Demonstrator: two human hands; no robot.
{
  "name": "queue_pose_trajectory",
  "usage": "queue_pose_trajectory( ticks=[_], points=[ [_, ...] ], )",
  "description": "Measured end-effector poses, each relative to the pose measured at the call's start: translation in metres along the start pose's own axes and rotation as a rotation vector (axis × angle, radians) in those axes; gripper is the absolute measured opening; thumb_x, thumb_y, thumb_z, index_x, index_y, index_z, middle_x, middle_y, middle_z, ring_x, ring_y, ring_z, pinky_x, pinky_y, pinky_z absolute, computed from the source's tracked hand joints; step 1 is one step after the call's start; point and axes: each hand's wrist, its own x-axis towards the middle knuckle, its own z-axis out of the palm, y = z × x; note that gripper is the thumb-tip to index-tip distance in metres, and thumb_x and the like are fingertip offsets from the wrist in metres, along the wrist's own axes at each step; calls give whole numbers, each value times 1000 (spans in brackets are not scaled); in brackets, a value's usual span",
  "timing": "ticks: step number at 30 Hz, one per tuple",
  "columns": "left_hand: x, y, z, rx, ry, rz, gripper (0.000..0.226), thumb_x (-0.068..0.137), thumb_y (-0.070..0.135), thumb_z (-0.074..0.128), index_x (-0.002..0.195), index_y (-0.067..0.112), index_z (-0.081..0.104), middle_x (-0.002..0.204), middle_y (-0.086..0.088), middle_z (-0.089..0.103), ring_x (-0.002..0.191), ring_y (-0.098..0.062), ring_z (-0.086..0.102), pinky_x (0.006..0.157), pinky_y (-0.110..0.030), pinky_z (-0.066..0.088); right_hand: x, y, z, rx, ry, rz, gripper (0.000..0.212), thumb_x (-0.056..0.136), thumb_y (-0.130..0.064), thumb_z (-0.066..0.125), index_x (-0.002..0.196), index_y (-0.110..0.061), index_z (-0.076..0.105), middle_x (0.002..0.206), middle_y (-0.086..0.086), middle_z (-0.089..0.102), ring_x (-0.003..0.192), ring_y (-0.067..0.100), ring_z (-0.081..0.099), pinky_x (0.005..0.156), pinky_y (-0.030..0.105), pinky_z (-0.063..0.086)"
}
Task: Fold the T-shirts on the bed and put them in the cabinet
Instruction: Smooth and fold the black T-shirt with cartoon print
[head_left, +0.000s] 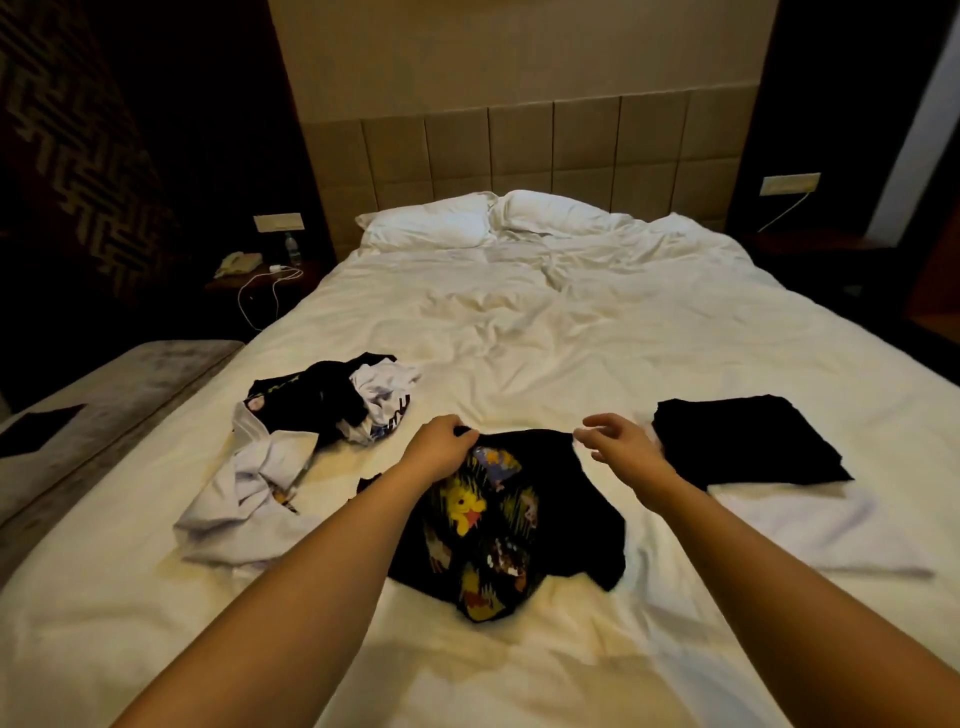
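My left grip (441, 441) pinches the printed black T-shirt (545, 519); right grip (618, 441) hangs wide, holding nothing. Risk, I judge: one-sided lifting bunches the shirt.

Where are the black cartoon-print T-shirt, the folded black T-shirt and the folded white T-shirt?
black cartoon-print T-shirt (511, 525): head view, on its printed front.
folded black T-shirt (743, 441): head view, middle of its top face.
folded white T-shirt (810, 525): head view, its exposed near part.
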Motion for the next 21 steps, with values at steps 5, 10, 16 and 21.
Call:
queue_pose_trajectory(
  ticks=[5,10,16,21],
  points=[
    [10,-59,23,152,39,-194,26,98,32,58,91,7,63,86,-12,63,85,-31,63,62,-31,39,2,52,17,-429,-8,221,62,90,-40,69,134,-3,47,123,14,57,106,29,59,77,31,44],
    [16,-61,36,457,58,-154,23,92,21,63,114,17,63,116,-9,63,111,-32,59,87,-37,42,10,81,31,-399,1,408,31,90,-28,71,85,-4,52,72,4,51,61,15,48,51,26,35],
    [34,-37,57,380,-109,148,43,96,25,56,138,19,52,138,-7,51,126,-28,47,103,-40,40,21,71,42,76,126,232,27,91,-17,53,66,-11,45,56,6,39,51,21,38,54,30,31],
    [34,-22,64,14,-138,321,48,102,35,53,148,24,42,156,3,34,143,-15,33,111,-30,33,24,46,38,553,70,262,16,92,-18,45,90,-5,54,57,2,50,45,13,44,45,26,31]
  ],
)
